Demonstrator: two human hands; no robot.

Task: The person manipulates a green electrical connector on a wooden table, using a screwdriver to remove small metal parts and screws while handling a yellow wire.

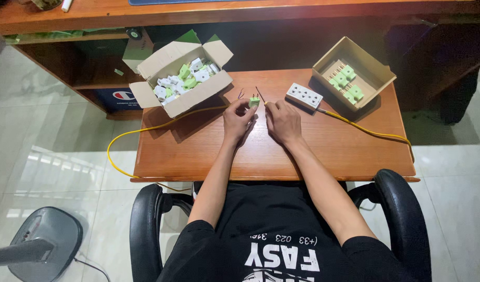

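A wooden table [208, 151] fills the middle of the view, with a black chair [402, 209] pulled up to it and a grey fan base [44, 243] on the tiled floor to the left. On the table's far left corner sits an open cardboard box [169, 70] heaped with small white and green plugs. On the far right corner stands a second, shallower box [363, 60] with a few green plugs laid in neat rows. A yellow cable [141, 130] loops off the table's left edge and runs across to the right edge. Beside the shallow box lies a white socket strip [304, 95] with several holes.

The left hand [239, 119] and the right hand [283, 121] rest close together near the table's middle. The left fingers pinch a small green plug [254, 101], held just above the table between the two boxes; it is light green, blocky, with two thin metal pins pointing away from the person. The right fingers are curled, their tips just beside the plug; whether they grip anything cannot be told.
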